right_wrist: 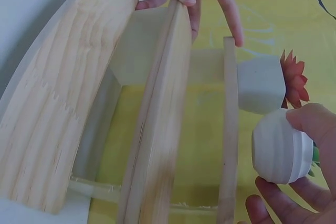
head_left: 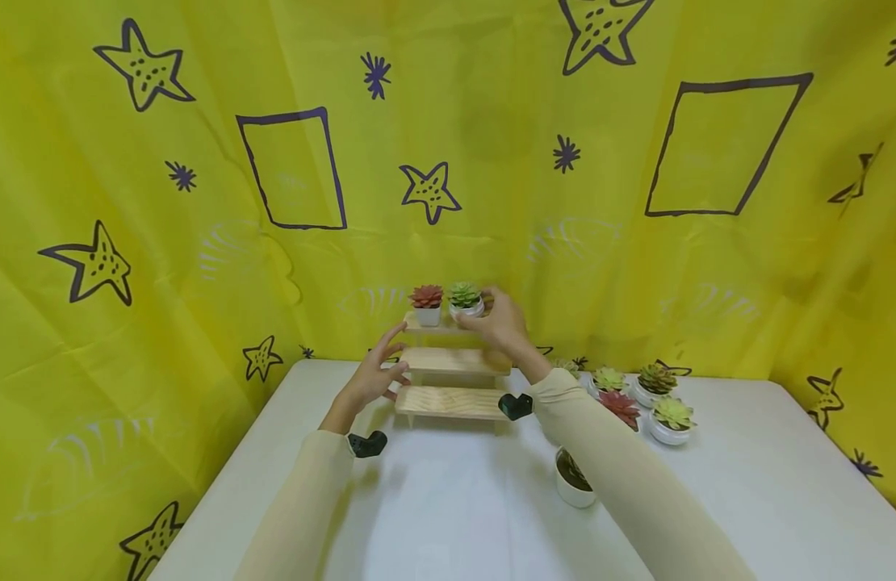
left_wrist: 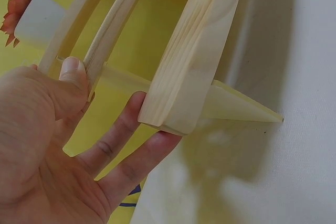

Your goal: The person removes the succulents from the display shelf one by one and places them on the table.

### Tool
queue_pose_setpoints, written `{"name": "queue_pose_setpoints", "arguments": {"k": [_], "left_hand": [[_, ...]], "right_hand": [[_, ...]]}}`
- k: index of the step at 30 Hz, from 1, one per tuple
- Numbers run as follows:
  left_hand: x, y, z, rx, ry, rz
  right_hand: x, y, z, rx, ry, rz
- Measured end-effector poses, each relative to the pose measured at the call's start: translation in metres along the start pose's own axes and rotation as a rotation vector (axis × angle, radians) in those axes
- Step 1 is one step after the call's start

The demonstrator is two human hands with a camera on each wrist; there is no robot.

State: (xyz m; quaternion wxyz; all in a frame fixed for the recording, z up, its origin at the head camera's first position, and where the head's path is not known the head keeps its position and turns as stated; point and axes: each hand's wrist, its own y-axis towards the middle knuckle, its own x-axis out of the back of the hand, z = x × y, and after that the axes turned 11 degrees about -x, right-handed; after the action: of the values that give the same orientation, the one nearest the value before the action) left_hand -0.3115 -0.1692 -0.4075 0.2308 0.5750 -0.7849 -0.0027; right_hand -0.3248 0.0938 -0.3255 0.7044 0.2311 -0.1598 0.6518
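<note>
A three-tier wooden shelf stand [head_left: 455, 361] stands at the back of the white table. My left hand [head_left: 375, 375] holds its left end. In the left wrist view the thumb lies at the middle board [left_wrist: 113, 24], with two fingertips at the end of the lowest board [left_wrist: 184, 61]. My right hand [head_left: 500, 321] grips a round white pot [right_wrist: 281, 148] with a green succulent [head_left: 464, 294] between thumb and fingers, at the top board [head_left: 437, 329]. Left of it, a red succulent [head_left: 428, 295] in a squarish white pot [right_wrist: 261, 84] sits on that board.
Right of the stand are several potted succulents, among them a light green one [head_left: 672, 413], a dark green one [head_left: 656, 378] and a red one [head_left: 619, 408]. A white pot [head_left: 575, 484] is partly behind my right sleeve. A yellow patterned curtain [head_left: 491, 161] hangs behind the table [head_left: 448, 516].
</note>
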Motion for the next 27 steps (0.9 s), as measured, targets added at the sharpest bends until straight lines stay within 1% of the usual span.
{"name": "queue_pose_setpoints", "arguments": {"k": [3, 9, 13, 21, 27], "left_hand": [[0.000, 0.001, 0.000, 0.005, 0.000, -0.004], [0.000, 0.001, 0.000, 0.006, -0.001, -0.004], [0.000, 0.001, -0.001, 0.010, -0.002, -0.007], [-0.001, 0.001, -0.001, 0.018, 0.008, -0.010], [0.000, 0.001, -0.001, 0.026, 0.012, -0.012]], "right_hand": [[0.004, -0.001, 0.000, 0.016, 0.000, 0.014], [0.014, -0.006, 0.000, 0.021, 0.014, 0.044], [0.022, -0.011, -0.002, 0.046, 0.028, 0.066], [0.043, -0.021, -0.011, 0.062, -0.018, 0.115], [0.059, -0.031, -0.024, 0.107, -0.046, 0.138]]}}
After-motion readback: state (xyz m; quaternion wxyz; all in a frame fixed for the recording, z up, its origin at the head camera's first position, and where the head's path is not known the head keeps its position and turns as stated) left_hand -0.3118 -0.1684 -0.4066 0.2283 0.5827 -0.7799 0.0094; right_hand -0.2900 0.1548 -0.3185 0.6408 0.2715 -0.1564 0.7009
